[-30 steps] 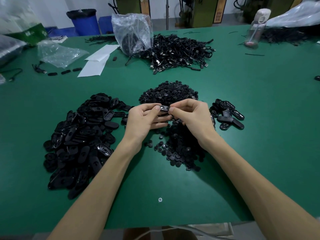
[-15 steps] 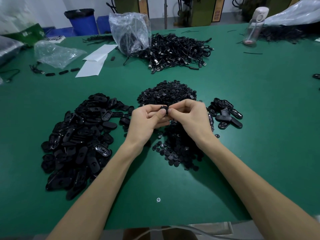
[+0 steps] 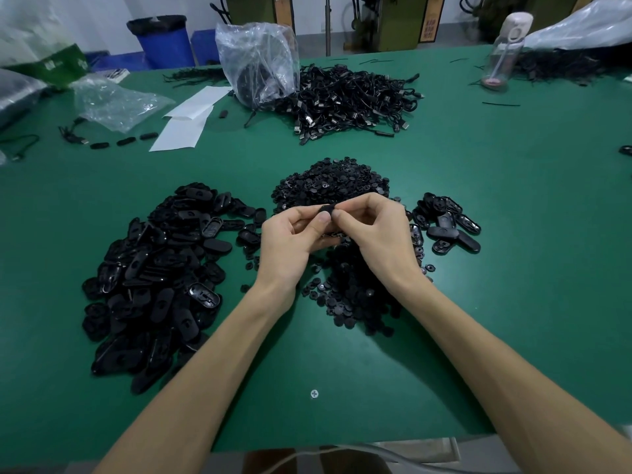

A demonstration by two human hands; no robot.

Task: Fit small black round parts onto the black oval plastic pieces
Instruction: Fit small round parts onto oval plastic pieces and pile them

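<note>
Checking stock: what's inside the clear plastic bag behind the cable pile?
The clear plastic bag holds something dark; crinkled film hides what. The cable pile touches it.

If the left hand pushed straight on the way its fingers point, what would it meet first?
Probably the right hand: the left hand aims at it across the small black plastic piece both pinch.
</note>
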